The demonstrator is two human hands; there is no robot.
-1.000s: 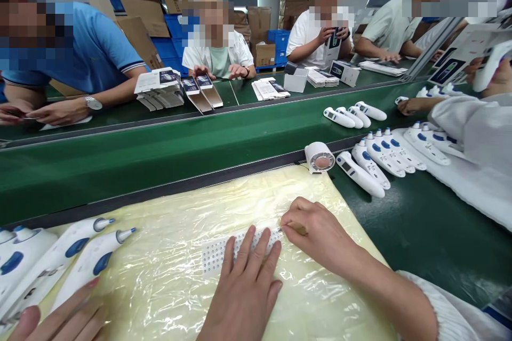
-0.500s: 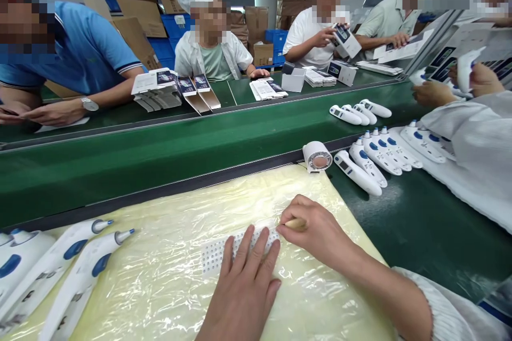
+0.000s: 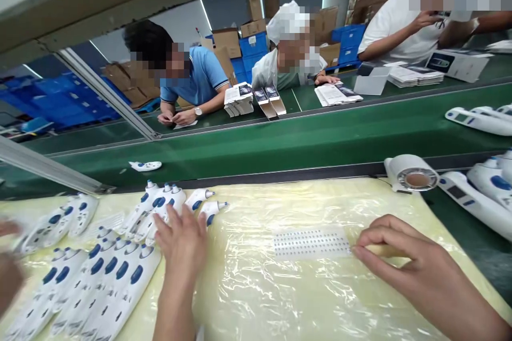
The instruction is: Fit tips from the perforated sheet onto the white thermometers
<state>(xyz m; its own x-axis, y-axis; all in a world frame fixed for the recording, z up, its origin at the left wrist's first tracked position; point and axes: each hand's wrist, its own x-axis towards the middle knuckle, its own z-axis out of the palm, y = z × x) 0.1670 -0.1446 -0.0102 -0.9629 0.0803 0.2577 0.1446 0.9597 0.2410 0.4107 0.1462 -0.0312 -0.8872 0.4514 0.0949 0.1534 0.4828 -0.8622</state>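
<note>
The spread, empty left hand (image 3: 182, 248) sits just beside white ear thermometers (image 3: 134, 272); the half-curled right hand (image 3: 416, 269), perhaps pinching a pale stick (image 3: 372, 250), nears a dotted sticker sheet (image 3: 312, 242) on plastic-covered padding (image 3: 320, 303).

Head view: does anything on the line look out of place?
Yes. One white ear thermometer lies alone on the green conveyor belt, apart from the other thermometers grouped on the plastic-covered sheet, so it looks stray.
</note>
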